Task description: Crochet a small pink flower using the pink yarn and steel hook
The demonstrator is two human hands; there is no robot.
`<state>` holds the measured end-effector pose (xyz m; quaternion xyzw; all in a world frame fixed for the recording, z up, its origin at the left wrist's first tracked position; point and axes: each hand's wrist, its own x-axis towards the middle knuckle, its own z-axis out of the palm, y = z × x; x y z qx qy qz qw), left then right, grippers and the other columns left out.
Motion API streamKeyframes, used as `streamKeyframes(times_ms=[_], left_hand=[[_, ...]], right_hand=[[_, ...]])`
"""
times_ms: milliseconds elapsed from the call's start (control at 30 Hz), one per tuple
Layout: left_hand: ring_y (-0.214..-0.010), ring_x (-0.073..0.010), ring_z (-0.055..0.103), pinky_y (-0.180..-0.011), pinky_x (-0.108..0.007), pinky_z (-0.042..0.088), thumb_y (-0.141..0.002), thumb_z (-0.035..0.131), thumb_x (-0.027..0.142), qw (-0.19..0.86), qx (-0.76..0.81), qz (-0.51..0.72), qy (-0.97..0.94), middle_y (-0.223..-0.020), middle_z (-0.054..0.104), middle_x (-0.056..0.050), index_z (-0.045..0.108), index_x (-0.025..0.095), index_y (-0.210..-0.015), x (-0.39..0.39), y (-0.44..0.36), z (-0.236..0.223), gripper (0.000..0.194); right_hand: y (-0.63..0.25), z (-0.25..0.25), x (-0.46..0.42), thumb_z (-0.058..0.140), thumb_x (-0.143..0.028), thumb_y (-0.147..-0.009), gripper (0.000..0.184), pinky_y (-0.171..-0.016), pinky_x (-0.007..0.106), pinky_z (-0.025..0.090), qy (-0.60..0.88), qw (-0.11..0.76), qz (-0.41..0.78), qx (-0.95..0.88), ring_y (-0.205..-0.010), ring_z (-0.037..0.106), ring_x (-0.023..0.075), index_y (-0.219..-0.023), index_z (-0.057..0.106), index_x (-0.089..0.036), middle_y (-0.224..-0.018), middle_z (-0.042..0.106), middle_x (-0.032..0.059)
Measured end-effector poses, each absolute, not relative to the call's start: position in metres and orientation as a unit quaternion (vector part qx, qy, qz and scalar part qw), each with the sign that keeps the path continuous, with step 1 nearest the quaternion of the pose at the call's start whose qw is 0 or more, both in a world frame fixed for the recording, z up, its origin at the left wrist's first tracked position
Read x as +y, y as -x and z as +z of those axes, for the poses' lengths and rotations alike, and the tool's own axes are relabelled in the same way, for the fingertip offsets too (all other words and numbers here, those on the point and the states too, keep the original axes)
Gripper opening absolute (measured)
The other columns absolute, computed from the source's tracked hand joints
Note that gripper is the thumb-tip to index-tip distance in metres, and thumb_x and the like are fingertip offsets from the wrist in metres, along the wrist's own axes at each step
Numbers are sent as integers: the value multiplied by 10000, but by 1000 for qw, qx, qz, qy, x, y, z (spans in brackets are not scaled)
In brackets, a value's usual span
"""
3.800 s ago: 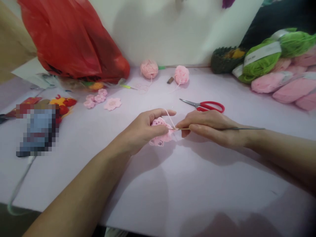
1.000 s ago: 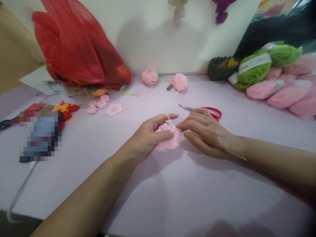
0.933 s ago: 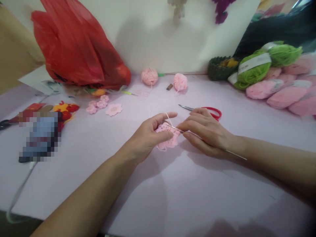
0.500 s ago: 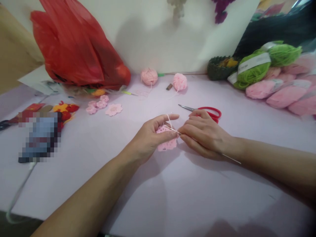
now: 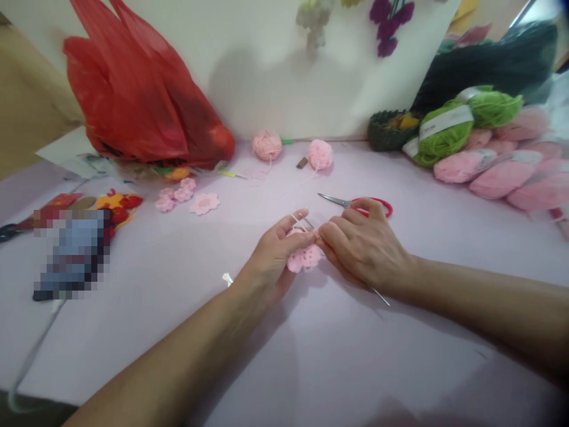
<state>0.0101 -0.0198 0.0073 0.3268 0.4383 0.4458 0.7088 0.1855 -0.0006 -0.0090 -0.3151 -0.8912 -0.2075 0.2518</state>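
Note:
A small pink crochet piece [image 5: 304, 256] with open holes is pinched between the thumb and fingers of my left hand [image 5: 278, 249]. A strand of pale yarn [image 5: 295, 218] runs over my raised left index finger. My right hand [image 5: 362, 246] is closed around a thin metal crochet hook [image 5: 381, 297]; its shaft sticks out below the palm, and its tip end lies by the yarn at my left fingers. Both hands meet at the edge of the piece. Just behind my right hand lie scissors [image 5: 336, 200] with red handles, partly covered by its knuckles.
Two pink yarn balls [image 5: 320, 154] sit at the back by the white board. Finished pink flowers [image 5: 205, 203] lie left, near a red plastic bag [image 5: 146, 95] and a blurred-out device [image 5: 73, 252] with a white cable. Green and pink skeins [image 5: 447, 133] are piled at right.
The crochet piece is turned and tilted in my left hand. My right hand has rotated, swinging the hook's rear end left and down. The whole view has shifted slightly.

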Motion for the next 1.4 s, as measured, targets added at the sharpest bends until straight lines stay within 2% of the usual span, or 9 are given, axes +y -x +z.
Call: streamKeyframes(times_ms=[67, 167, 300, 433, 567, 733, 833, 1000, 1400], left_hand=[[-701, -92, 568, -675, -219, 425, -758, 755, 171, 718, 435, 422, -344, -793, 613, 5, 519, 162, -1377, -18, -5, 11, 662], [-697, -95, 558, -667, -231, 428, -750, 766, 184, 660, 463, 408, -427, -811, 608, 17, 519, 201, -1389, -17, 0, 10, 686], [-674, -88, 539, -646, -235, 429, -799, 746, 252, 553, 507, 437, -496, -867, 597, 19, 498, 238, -1405, -21, -6, 3, 656], [-697, -88, 558, -670, -218, 428, -788, 750, 195, 657, 458, 474, -366, -812, 585, 23, 493, 175, -1365, -22, -13, 4, 632], [-672, -76, 551, -663, -208, 408, -763, 777, 166, 720, 431, 435, -327, -760, 593, 30, 501, 136, -1355, -19, -8, 11, 654], [-653, -86, 554, -668, -237, 405, -704, 811, 130, 701, 443, 417, -373, -767, 619, 38, 350, 155, -1493, -17, 2, 15, 915], [-667, -93, 563, -677, -244, 405, -696, 815, 134, 687, 453, 411, -392, -776, 625, 39, 276, 165, -1531, -16, 5, 16, 994], [-638, -77, 527, -662, -237, 395, -707, 805, 131, 686, 451, 405, -403, -749, 603, 57, 235, 139, -1536, -13, 10, 18, 1006], [-652, -104, 546, -639, -254, 392, -681, 805, 153, 689, 459, 390, -404, -757, 606, 33, 333, 136, -1488, -8, 17, 20, 936]], right_hand=[[-188, -9, 3, 410, -217, -1007, 294, -865, 395, 346, 281, 271, -174, -904, -617, 469, 161, -756, 556, -172, -641, 569, -6], [-190, -9, 5, 368, -222, -1019, 315, -866, 371, 358, 240, 262, -111, -928, -610, 473, 142, -778, 562, -162, -662, 585, -7], [-188, -10, 0, 397, -191, -986, 261, -882, 396, 346, 289, 228, -145, -918, -591, 442, 152, -771, 544, -173, -638, 547, -13], [-184, -12, -1, 427, -175, -977, 237, -863, 401, 333, 342, 213, -201, -893, -597, 452, 170, -764, 530, -185, -616, 543, -12], [-186, -12, 4, 405, -221, -1014, 289, -886, 381, 351, 297, 269, -179, -899, -604, 480, 152, -765, 544, -175, -623, 574, -16], [-191, -12, 11, 382, -235, -1029, 299, -907, 377, 372, 230, 289, -126, -921, -609, 500, 138, -803, 564, -161, -654, 613, -12], [-193, -11, 12, 416, -241, -1016, 270, -909, 385, 378, 216, 295, -135, -921, -601, 482, 140, -799, 559, -168, -643, 601, -14], [-197, -8, 11, 434, -244, -1007, 278, -928, 384, 382, 209, 295, -139, -922, -596, 453, 138, -761, 548, -184, -628, 577, -18], [-201, -3, 13, 422, -229, -1004, 271, -938, 396, 387, 183, 293, -108, -932, -593, 449, 138, -765, 544, -190, -632, 550, -25]])
